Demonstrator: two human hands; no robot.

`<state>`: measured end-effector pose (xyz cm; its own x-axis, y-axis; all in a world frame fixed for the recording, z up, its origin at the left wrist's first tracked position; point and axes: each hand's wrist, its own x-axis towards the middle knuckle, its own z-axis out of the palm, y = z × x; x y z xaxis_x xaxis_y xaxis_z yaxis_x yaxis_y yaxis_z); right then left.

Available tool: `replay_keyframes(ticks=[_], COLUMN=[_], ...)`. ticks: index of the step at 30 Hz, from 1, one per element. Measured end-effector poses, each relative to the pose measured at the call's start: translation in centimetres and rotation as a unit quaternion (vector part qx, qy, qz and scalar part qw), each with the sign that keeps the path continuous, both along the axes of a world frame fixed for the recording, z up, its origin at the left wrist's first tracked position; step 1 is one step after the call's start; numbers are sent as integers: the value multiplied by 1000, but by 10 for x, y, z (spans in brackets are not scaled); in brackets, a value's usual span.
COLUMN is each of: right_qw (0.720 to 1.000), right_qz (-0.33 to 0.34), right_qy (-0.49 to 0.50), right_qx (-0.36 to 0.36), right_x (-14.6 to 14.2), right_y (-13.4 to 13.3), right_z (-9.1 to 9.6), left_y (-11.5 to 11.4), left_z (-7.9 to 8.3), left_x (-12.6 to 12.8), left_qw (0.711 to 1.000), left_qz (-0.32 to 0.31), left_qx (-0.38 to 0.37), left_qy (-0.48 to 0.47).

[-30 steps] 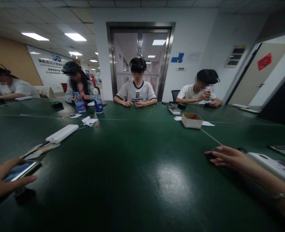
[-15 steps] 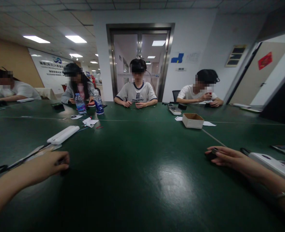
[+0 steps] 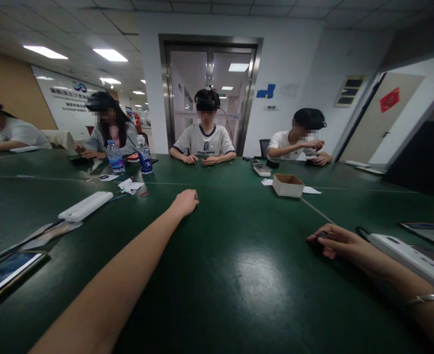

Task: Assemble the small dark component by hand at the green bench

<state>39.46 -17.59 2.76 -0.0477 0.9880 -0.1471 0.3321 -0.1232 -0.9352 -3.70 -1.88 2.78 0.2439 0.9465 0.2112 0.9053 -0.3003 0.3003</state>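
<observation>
My left hand (image 3: 186,201) reaches far out over the middle of the green table (image 3: 217,255), knuckles up and fingers curled down. What lies inside its fingers, if anything, is hidden from the head view. Over on the right, my right hand (image 3: 336,241) rests low at the table with thumb and fingers closed round a small black cylindrical object (image 3: 324,235). Most of that object is covered by the fingers, and its exact kind does not show. A white power strip (image 3: 404,253) lies beside my right wrist.
A phone (image 3: 10,280) and another white power strip (image 3: 86,206) lie at the left. Two bottles (image 3: 145,156) stand farther back near paper scraps (image 3: 130,186). An open box (image 3: 287,186) sits back right. Several people (image 3: 206,140) sit across the table.
My left hand has moved from the left side forward and right to the table's middle, uncovering the phone. My right hand stays nearly in place. The view has shifted slightly.
</observation>
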Motion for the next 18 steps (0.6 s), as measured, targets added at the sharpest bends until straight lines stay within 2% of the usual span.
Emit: replay_keyframes(ticks=[4,7,10,15,18], right_qw=[999,997,995,994,994], right_qz=[17,45,59,54,37], right_qy=[27,29,8,-29,-64], right_qx=[-24,-50,-78,-93,-76], right_x=[-4,-2,7,19,13], right_y=[-9,-13,-15,-19,-26], right_z=[10,15,17,16,26], left_y=[15,16,15,14,15], left_z=[-24,-37,-39,-34,-34], left_x=[18,15,6,-2,-2], left_qw=[991,975,958,944,943], left_qz=[12,-25,-65,-59,-61], left_qx=[48,47,3,-37,-36], left_qy=[-126,-215,-281,-322,-325])
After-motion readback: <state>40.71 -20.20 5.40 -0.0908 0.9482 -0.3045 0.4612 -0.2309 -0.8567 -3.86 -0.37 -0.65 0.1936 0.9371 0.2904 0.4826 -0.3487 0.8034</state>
